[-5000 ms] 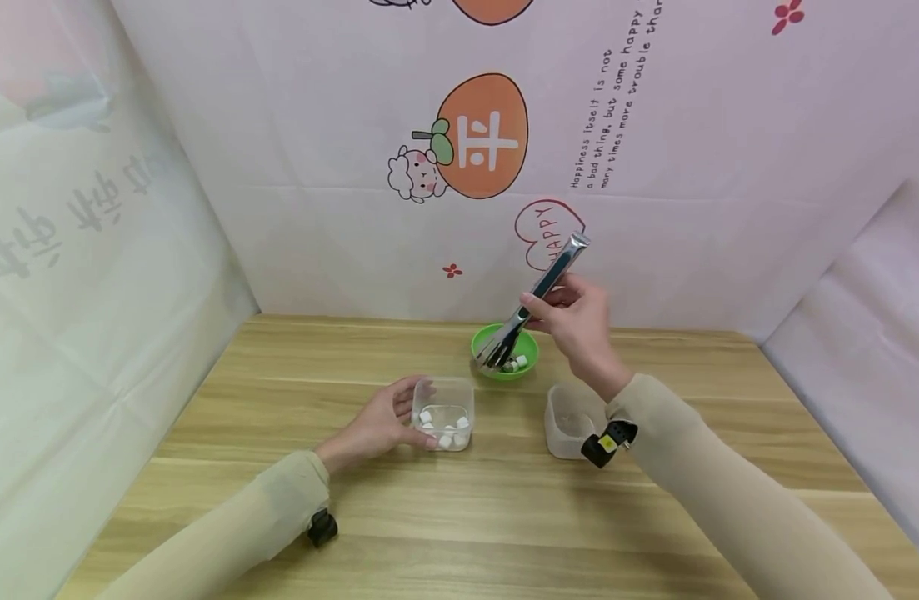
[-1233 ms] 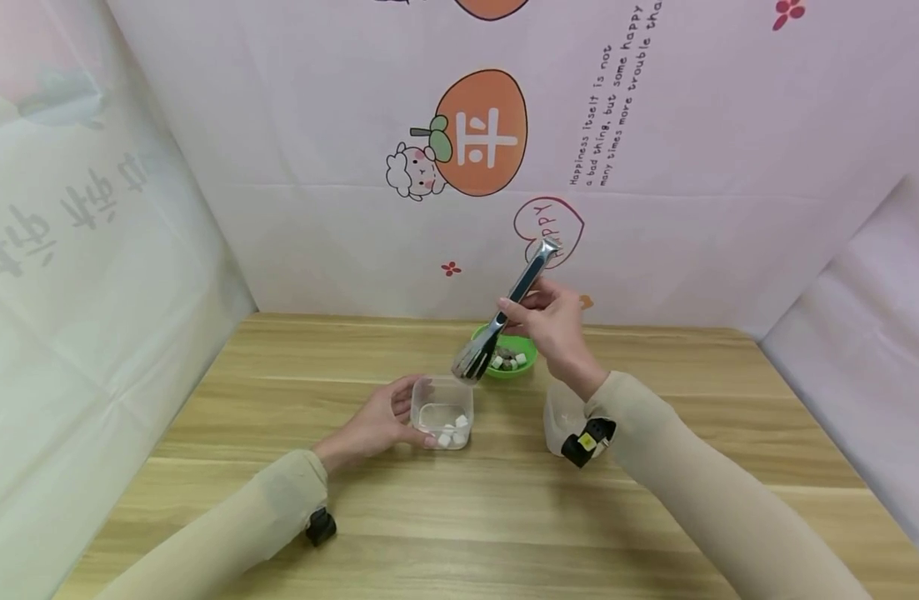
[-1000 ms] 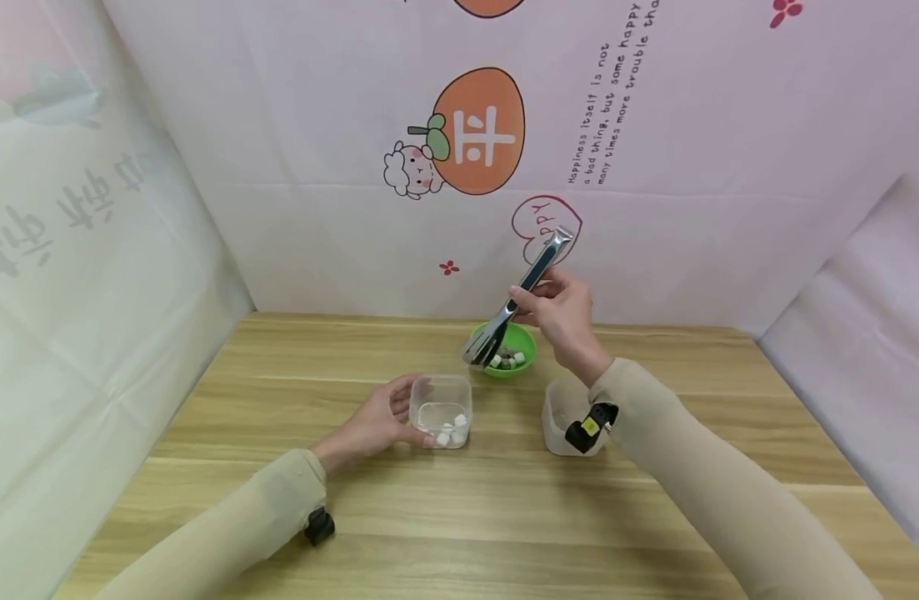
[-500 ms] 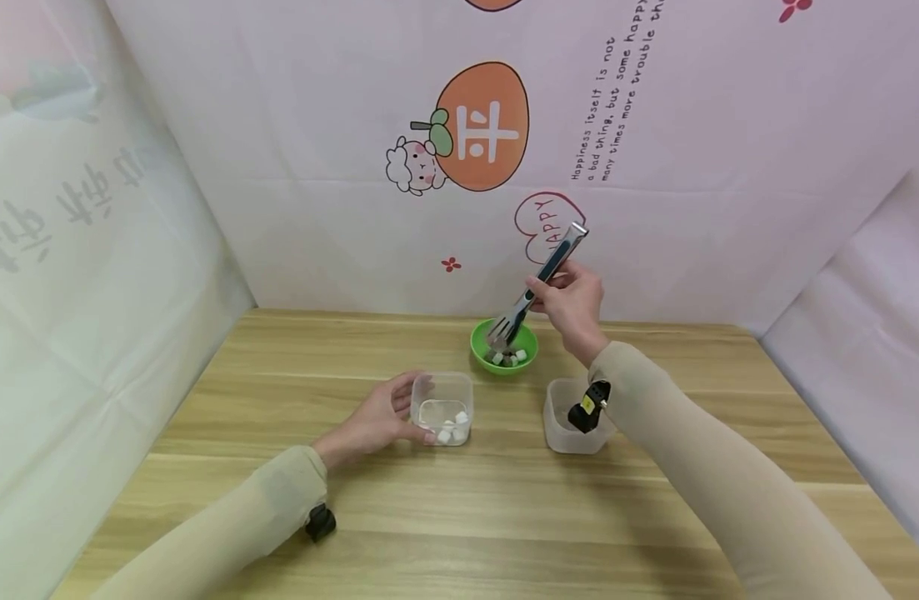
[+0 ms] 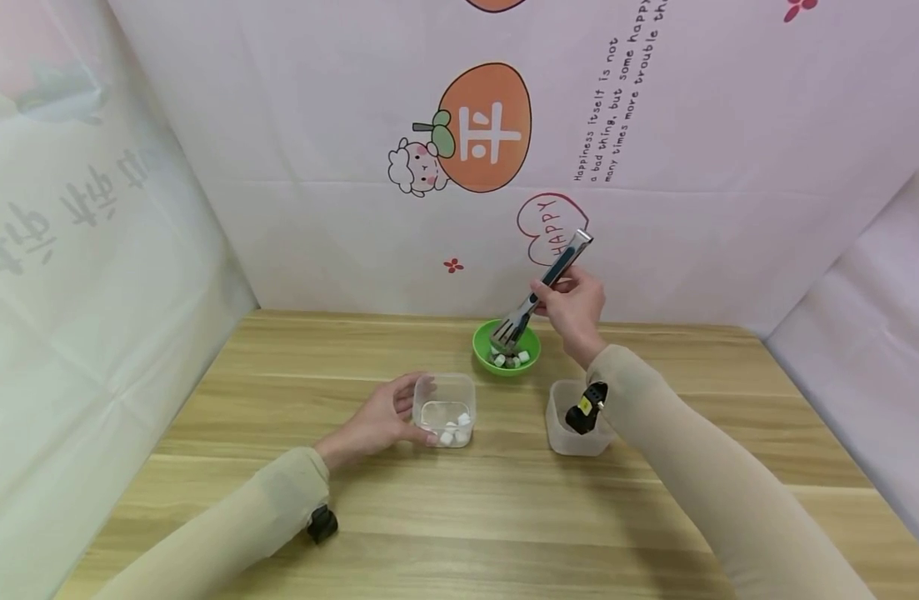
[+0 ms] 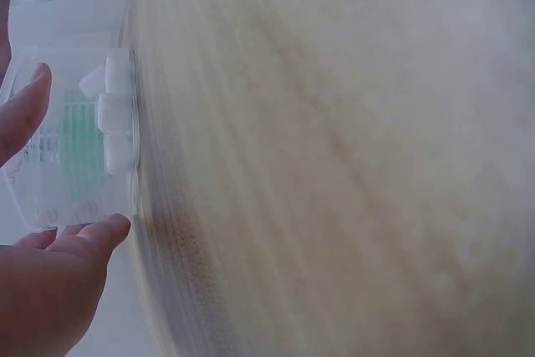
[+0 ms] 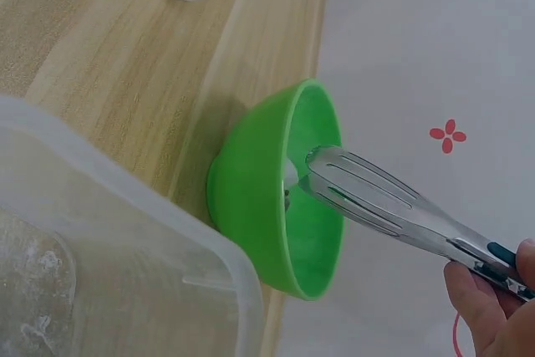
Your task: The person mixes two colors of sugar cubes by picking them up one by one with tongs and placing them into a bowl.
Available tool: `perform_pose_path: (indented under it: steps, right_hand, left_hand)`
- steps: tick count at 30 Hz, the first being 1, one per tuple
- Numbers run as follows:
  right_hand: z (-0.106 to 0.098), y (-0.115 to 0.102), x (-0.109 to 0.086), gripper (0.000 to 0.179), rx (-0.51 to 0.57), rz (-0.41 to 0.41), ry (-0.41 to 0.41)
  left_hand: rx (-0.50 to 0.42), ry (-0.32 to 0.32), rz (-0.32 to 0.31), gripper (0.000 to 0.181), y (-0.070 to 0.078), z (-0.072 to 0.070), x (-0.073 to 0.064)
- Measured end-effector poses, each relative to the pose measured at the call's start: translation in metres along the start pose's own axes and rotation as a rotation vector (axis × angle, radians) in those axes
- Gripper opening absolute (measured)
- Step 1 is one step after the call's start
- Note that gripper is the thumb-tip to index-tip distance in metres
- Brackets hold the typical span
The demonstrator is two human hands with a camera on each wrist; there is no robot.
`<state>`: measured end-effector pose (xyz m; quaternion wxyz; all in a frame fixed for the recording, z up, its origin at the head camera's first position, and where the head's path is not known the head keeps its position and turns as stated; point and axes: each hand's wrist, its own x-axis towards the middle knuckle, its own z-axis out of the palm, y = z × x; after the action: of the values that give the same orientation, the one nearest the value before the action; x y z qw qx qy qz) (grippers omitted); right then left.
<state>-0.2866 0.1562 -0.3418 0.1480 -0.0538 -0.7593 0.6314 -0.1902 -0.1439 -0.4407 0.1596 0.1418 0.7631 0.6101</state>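
My right hand [image 5: 575, 308] grips the metal tongs [image 5: 555, 268] with dark inlaid handles. They slant down into the green bowl [image 5: 477, 354], their tips among white and brownish pieces [image 5: 511, 359]. Whether the tongs hold a piece I cannot tell. In the right wrist view, the tong head lies just inside the bowl's rim. My left hand [image 5: 380, 421] holds the left side of a clear plastic container [image 5: 444, 387], thumb at the near side and fingers behind. Several white cubes [image 5: 447, 437] lie on its bottom, toward the right. The left wrist view shows these cubes [image 6: 115, 114] through the wall.
To the right stands another translucent container [image 5: 579, 442], partly covered by my right wrist camera [image 5: 585, 410]. The bowl sits near the back edge of the wooden table [image 5: 459, 517], close to a printed white backdrop [image 5: 339, 233].
About a second ago the tongs were between container and bowl; they have moved right and down into the bowl. A cube seen at the container's left 5 s ago is gone. Left hand stays.
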Motion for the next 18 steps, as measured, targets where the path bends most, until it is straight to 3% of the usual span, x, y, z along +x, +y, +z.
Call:
perform_pose_path:
  steps: [9,18]
  right_hand:
    - [-0.004,-0.016,-0.008,0.030,0.050,-0.027,-0.037]
    - [-0.005,-0.038,-0.037,0.024,0.129,-0.135,-0.199]
  left_hand:
    - [0.001,-0.004,-0.004,0.105,0.002,0.000,-0.001]
    - [0.012,-0.009,0.006,0.104,0.002,0.000,-0.002]
